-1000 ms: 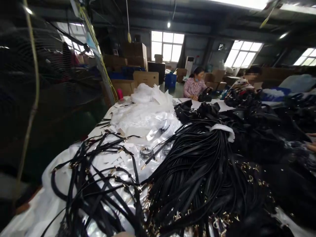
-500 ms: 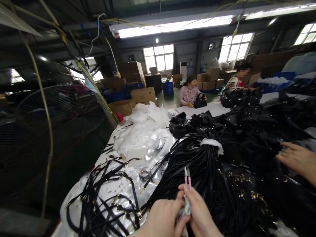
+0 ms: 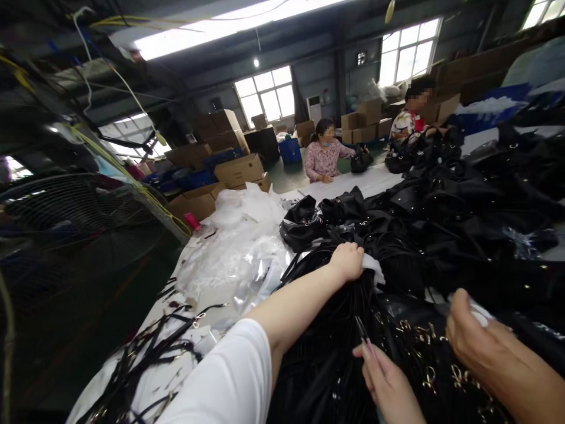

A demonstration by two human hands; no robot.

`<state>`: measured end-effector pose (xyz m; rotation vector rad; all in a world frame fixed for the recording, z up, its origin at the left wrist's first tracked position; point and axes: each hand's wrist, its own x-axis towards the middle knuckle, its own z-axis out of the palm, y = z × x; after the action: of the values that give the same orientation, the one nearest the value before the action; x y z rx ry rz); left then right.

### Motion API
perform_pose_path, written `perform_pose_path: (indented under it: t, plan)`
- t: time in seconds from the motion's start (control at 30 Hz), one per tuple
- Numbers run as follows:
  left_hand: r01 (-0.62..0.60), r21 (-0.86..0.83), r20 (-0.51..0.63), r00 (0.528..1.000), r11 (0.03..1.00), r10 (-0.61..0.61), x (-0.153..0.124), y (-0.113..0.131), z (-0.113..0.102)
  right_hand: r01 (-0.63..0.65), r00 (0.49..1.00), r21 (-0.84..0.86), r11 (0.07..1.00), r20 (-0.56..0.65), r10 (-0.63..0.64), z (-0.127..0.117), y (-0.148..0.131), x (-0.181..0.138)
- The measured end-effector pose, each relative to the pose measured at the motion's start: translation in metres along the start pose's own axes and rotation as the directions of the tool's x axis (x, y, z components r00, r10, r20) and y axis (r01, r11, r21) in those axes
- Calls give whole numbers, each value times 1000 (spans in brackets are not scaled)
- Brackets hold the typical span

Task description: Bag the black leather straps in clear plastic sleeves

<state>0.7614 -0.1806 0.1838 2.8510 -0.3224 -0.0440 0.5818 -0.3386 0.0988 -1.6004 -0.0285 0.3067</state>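
Reaching across the middle of the frame, our left hand (image 3: 348,261) was clamped on the bundle of black straps (image 3: 335,330) at its white wrap (image 3: 374,268). Low and right of centre, our right hand (image 3: 386,383) pinched small snips (image 3: 362,333) between its fingers, just above the straps. A co-worker's hand (image 3: 489,347) entered from the lower right over gold clasps (image 3: 424,359). Clear plastic bags (image 3: 238,247) lay left of centre on the tabletop (image 3: 353,184), black handbags (image 3: 441,188) at upper right.

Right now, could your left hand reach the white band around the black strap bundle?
Probably yes: the left hand grips the strap bundle right beside the white band, nothing between.
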Motion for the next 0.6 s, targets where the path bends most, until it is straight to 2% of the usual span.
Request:
perform_pose_path:
  t: [0.1, 0.23, 0.3, 0.4, 0.5, 0.6]
  plan:
    - [40, -84, 90, 995, 996, -33, 23, -10, 1, -7, 997, 36, 999, 76, 4, 2, -11, 18]
    - [134, -292, 207, 976, 947, -74, 26, -38, -16, -13, 1000, 133, 991, -21, 16, 6, -34, 38]
    - [165, -408, 259, 964, 898, -59, 16, -52, -28, -69, 997, 265, 962, -5, 73, 11, -48, 47]
    - [183, -537, 295, 955, 823, -20, -12, -69, -40, -178, 984, 449, 876, 92, 152, 22, -67, 56]
    - [209, -593, 287, 957, 778, -38, -46, -78, -43, -244, 969, 499, 832, 156, 191, 32, -78, 56]
    - [220, -649, 200, 973, 729, -116, -73, -80, -38, -271, 960, 479, 835, 197, 199, 41, -76, 48]
